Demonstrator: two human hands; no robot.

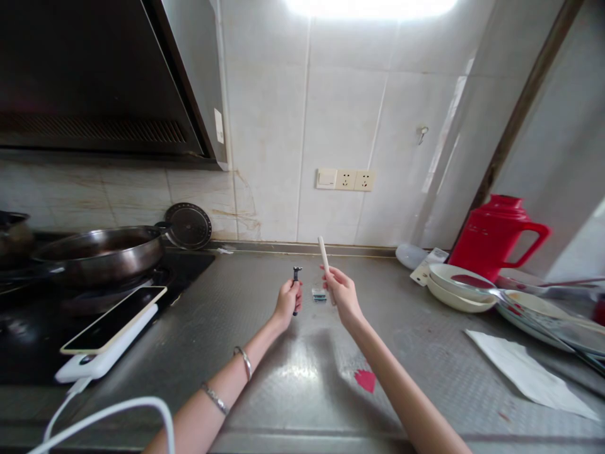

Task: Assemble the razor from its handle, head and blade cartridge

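My left hand point(287, 301) is closed around the dark handle of a razor point(297, 273), its T-shaped head pointing up. A slim white stick point(323, 252) stands tilted in my right hand point(343, 291), pinched between thumb and fingers; its exact kind does not show. Between the two hands, a small clear case point(319, 294) with dark and teal parts lies on the steel countertop point(265, 391). Neither hand touches it. Closer to me, a red patch point(365, 380) marks the counter beside my right forearm.
Left, a steel pan point(101, 255) sits on the black stove, with a phone point(113, 321) on a white power bank point(108, 353) and cable at its edge. To the right are a red thermos jug point(491, 233), stacked bowls point(463, 302), plates and a white paper sheet point(529, 375).
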